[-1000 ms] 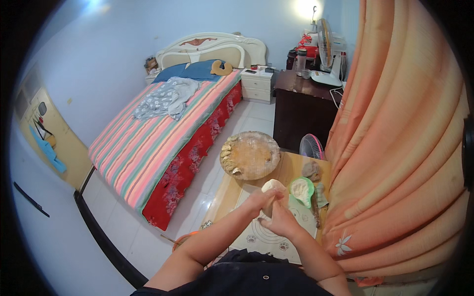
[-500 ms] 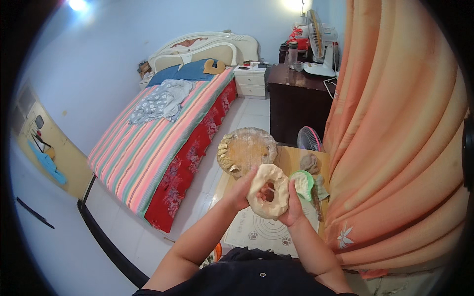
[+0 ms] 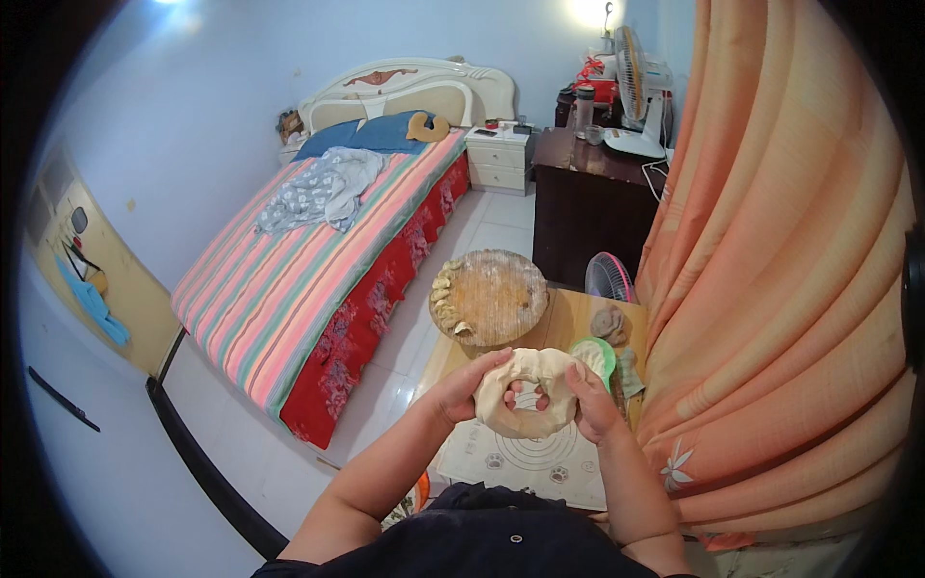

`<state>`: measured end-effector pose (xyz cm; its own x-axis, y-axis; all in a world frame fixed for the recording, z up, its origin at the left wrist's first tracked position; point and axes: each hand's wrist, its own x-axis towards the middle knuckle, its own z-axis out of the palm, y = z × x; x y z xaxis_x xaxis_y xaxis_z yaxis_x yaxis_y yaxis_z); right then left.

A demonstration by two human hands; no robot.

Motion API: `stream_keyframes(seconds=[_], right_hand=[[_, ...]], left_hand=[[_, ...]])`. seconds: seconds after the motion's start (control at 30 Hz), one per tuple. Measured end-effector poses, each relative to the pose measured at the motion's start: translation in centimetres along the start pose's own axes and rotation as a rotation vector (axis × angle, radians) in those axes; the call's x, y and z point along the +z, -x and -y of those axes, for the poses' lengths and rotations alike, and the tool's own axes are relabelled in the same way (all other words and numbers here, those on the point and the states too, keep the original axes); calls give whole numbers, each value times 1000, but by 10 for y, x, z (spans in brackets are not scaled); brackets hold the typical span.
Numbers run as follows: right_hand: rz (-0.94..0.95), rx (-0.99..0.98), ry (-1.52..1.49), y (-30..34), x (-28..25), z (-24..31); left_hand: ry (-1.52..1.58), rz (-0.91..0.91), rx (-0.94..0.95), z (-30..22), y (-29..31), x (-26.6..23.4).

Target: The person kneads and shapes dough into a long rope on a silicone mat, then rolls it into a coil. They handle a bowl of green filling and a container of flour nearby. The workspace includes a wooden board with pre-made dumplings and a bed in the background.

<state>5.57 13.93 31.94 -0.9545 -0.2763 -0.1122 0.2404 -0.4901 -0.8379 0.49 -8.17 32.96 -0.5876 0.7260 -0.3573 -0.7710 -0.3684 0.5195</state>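
Observation:
A thick ring of pale dough is held up between both my hands above a printed kneading mat. My left hand grips its left side, and my right hand grips the right, thumb on top. Fingertips of both hands show through the hole in the middle. Beyond the dough lies a floured round board, with several small dumplings lined along its left edge. A green bowl of flour stands just past my right hand.
The wooden table also bears a crumpled greyish cloth and a folded cloth at its right. An orange curtain hangs close on the right. A striped bed stands at the left, and a pink-rimmed fan behind the table.
The dough ring has turned from upright to wider sideways, and its hole looks broader. My hands have moved slightly apart. The view has shifted a little.

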Motion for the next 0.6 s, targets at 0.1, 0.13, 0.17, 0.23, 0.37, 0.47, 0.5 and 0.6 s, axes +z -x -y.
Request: stream_keyframes(seconds=[0.1, 0.13, 0.17, 0.23, 0.37, 0.47, 0.5, 0.6], right_hand=[[-152, -152, 317, -5, 4, -1], [-181, -166, 398, -8, 2, -1], [-211, -178, 480, -9, 1, -1], [-318, -336, 728, -5, 5, 4], [-496, -697, 1040, 3, 12, 0], [-467, -872, 1234, 11, 24, 2], [-465, -872, 1261, 10, 26, 1], [-461, -881, 1335, 6, 28, 2]], left_hand=[[20, -138, -24, 3, 2, 25], [32, -123, -20, 5, 3, 24], [44, -107, -17, 6, 3, 22], [75, -112, -5, 10, 1, 17], [241, -163, -18, 17, -7, 3], [309, -185, -11, 21, -12, -2], [310, -194, 0, 22, -13, -2], [271, -223, 13, 23, -13, 4]])
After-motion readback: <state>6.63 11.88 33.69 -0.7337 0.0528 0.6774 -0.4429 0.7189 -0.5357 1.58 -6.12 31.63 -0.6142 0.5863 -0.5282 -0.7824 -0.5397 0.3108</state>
